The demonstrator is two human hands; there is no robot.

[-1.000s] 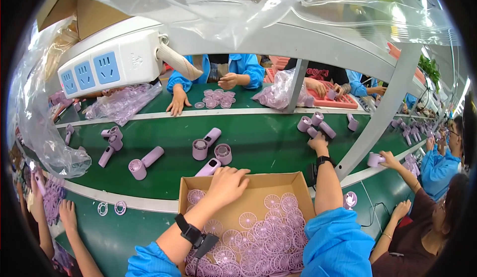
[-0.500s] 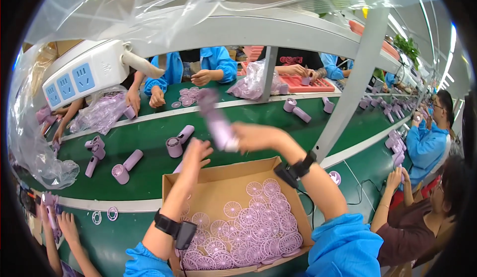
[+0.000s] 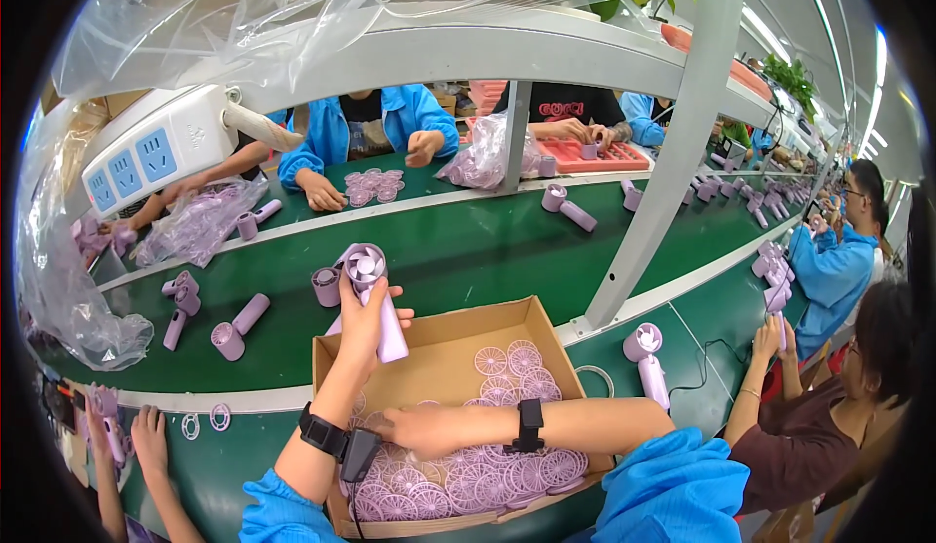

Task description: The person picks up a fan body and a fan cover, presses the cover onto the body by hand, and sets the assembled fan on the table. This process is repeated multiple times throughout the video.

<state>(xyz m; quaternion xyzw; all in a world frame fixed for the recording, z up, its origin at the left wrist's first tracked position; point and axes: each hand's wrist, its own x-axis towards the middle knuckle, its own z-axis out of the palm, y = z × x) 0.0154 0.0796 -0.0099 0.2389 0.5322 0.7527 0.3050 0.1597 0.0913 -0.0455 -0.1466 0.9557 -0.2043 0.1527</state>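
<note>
My left hand [image 3: 363, 324] is closed around a purple handheld fan [image 3: 391, 336], held over the far left part of a cardboard box [image 3: 541, 333]. The fan's round head points up, its blades showing without a cover. Inside the box lies a heap of flat, round purple fan grilles [image 3: 492, 484]. My right hand [image 3: 424, 430] reaches across the box from the right, low over the grilles at the left. Its fingertips are hard to make out there, so whether they pinch a grille cannot be told. Another purple fan [image 3: 326, 288] lies on the belt just behind my left hand.
A green belt [image 3: 468, 251] carries several purple fans. Right of the box lie a fan [image 3: 645, 358] and a pale ring [image 3: 597, 379]. A grey metal post [image 3: 668, 163] rises beyond the box. Co-workers sit across and on both sides; a power strip [image 3: 156, 153] hangs upper left.
My right hand, which held a blurred fan above the belt, has come down into the box without it. My left hand, with fingers apart before, now grips a fan.
</note>
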